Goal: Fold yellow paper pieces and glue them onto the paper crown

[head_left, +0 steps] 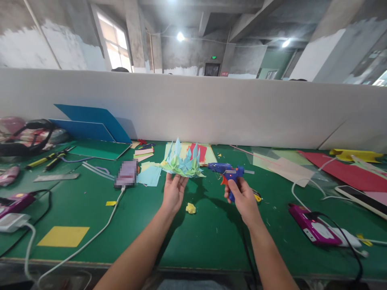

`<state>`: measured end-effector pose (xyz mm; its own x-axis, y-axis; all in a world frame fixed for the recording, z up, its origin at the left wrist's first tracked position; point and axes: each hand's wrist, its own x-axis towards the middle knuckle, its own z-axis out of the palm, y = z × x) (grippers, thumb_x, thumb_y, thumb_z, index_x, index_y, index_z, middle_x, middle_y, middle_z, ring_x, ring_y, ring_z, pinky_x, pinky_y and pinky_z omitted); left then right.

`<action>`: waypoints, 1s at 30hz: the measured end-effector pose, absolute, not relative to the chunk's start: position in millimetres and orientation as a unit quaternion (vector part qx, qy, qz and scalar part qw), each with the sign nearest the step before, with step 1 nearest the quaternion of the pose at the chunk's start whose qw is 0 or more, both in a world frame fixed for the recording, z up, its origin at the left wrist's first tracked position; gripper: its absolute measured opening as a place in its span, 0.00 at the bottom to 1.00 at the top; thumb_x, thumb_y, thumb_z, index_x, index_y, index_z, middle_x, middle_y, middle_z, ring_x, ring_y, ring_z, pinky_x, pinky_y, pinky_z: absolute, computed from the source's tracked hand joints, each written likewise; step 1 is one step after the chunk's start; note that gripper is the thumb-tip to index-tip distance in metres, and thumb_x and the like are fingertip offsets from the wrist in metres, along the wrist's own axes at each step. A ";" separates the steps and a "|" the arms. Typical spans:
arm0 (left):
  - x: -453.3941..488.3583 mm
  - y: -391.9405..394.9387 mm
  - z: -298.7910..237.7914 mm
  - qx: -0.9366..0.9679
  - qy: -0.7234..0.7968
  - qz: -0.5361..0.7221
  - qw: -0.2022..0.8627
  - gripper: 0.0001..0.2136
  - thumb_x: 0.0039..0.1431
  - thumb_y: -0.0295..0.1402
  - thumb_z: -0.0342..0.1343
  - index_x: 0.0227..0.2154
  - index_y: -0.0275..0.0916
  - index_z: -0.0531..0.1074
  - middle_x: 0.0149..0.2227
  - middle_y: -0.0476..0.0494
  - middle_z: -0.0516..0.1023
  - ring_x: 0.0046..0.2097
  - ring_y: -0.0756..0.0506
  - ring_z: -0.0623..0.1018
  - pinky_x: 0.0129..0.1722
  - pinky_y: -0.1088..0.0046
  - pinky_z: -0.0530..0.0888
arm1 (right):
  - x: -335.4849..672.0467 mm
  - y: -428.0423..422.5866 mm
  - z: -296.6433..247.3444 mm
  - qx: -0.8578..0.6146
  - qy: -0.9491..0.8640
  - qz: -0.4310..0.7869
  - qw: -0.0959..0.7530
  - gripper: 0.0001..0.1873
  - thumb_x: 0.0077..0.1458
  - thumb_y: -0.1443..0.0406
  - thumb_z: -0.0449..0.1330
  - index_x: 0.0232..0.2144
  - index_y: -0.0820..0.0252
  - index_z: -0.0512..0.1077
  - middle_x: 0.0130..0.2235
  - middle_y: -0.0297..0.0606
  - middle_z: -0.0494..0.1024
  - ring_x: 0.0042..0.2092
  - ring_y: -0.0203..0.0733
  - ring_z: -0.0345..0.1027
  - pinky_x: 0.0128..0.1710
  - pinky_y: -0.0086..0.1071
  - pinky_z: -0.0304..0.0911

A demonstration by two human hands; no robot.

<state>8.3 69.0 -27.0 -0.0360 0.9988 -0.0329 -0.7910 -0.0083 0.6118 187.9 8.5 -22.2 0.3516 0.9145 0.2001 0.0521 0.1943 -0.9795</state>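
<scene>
My left hand (173, 192) is raised above the green table (193, 237), its fingers closed under a folded paper piece (181, 163) of light blue, green and yellow spikes. My right hand (243, 199) grips the handle of a blue glue gun (226, 172) with an orange trigger. The gun's nozzle points left, close to the right edge of the paper piece. A small crumpled yellow paper ball (190, 208) lies on the table between my hands.
Coloured paper sheets (199, 153) lie behind the hands, red and yellow sheets (347, 171) at right. A phone on a white cable (127, 174), a yellow square (63, 236), tools and a ruler (56, 177) sit left. A purple device (313, 227) lies right. A white partition (193, 108) backs the table.
</scene>
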 end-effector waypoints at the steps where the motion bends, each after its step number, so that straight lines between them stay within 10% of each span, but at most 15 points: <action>1: 8.3 69.2 -27.1 0.211 0.244 0.678 0.660 0.11 0.52 0.22 0.59 0.34 0.44 0.68 0.33 0.53 0.81 0.36 0.51 0.81 0.51 0.69 0.71 | 190.8 10.6 -23.3 -0.537 -0.442 0.344 0.630 0.27 0.43 0.41 0.60 0.29 0.57 0.65 0.22 0.27 0.68 0.20 0.32 0.62 0.17 0.26 0.58; 19: 10.1 68.0 -26.8 0.209 0.243 0.682 0.658 0.13 0.46 0.25 0.63 0.34 0.44 0.69 0.32 0.52 0.81 0.36 0.51 0.80 0.46 0.71 0.73 | 229.2 41.9 -24.9 -0.591 -0.417 0.328 0.608 0.32 0.32 0.36 0.61 0.20 0.57 0.64 0.20 0.29 0.67 0.20 0.32 0.59 0.18 0.28 0.58; 30: 9.7 64.4 -27.7 0.231 0.244 0.676 0.655 0.15 0.41 0.29 0.68 0.33 0.43 0.72 0.34 0.54 0.80 0.35 0.52 0.78 0.41 0.75 0.73 | 288.0 105.2 -39.4 -0.715 -0.414 0.266 0.497 0.13 0.61 0.58 0.56 0.42 0.63 0.70 0.40 0.38 0.75 0.37 0.38 0.71 0.38 0.36 0.69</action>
<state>9.7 64.4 -27.7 -0.0344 0.9994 -0.0075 -0.7734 -0.0219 0.6335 288.0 105.2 -39.4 0.5162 0.8559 0.0318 0.3277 -0.1631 -0.9306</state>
